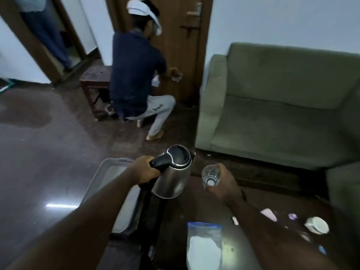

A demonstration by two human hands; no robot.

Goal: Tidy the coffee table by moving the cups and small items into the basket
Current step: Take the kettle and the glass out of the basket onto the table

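Your left hand (145, 169) grips the steel kettle's (173, 176) black handle; your right hand (224, 184) wraps the clear glass tumbler (210, 175), both probably bound for the pale plastic basket (109, 184).

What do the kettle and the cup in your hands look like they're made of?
Kettle: body looks like brushed stainless steel, with grey streaky reflections; handle and lid look like glossy black plastic. Cup: clear glass or hard plastic, since its base shows through; which one is unclear.
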